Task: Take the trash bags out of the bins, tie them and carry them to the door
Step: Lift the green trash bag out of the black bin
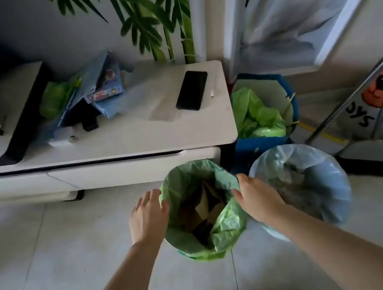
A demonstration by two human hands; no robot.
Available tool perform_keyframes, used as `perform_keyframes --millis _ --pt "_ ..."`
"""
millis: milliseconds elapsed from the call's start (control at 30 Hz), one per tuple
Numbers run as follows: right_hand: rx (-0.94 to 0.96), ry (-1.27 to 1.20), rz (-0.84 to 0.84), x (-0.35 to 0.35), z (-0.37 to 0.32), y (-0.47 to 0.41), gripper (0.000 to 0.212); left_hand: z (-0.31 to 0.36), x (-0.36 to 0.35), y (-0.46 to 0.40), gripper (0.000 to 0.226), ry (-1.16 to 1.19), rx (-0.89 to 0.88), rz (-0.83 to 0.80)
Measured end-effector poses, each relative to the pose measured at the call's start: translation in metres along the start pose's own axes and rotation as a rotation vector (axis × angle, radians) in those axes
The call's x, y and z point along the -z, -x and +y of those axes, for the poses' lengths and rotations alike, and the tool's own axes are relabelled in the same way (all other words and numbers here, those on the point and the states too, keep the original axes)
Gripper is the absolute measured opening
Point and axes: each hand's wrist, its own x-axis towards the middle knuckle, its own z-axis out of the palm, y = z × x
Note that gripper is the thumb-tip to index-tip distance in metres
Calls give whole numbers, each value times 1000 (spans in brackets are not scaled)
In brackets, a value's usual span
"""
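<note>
A pale tiled floor (52,259) fills the lower half of the view, and a long white low cabinet (108,144) stands against the wall above it. A dustpan and broom (372,159) lean at the far right. Three bins sit on the floor by the cabinet's right end: a blue bin (250,149) with a crumpled green liner at the back, a bin lined with a pale blue bag (321,188) to the right, and just beside it the bin with the green trash bag (227,225), holding brown cardboard scraps. The left hand (146,216) rests on the bag's left rim, fingers curled over the plastic; the right hand (253,195) pinches the right rim. A black phone (192,90) lies flat on the cabinet top
</note>
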Motion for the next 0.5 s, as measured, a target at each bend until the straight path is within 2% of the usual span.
perform_keyframes --millis 133,200,267,333,433,500 --pt "-156 -184 -44 -43 4 -24 37 -24 -44 -17 41 113 159 -59" --pt "-247 -209 -104 -67 9 -34 41 -38 -70 -31 56 329 287 -166" --pt "-325 -261 -170 -81 12 -42 49 -49 -90 -43 83 631 468 -326" --pt "-421 -345 -248 -91 13 -50 58 -67 -112 -55 103 832 559 -461" --pt "-498 -462 -282 -100 16 -55 61 -79 -125 -55 102 1036 663 -509" --pt "-537 -584 -274 -105 17 -52 69 -71 -114 -43 77 1051 701 -471"
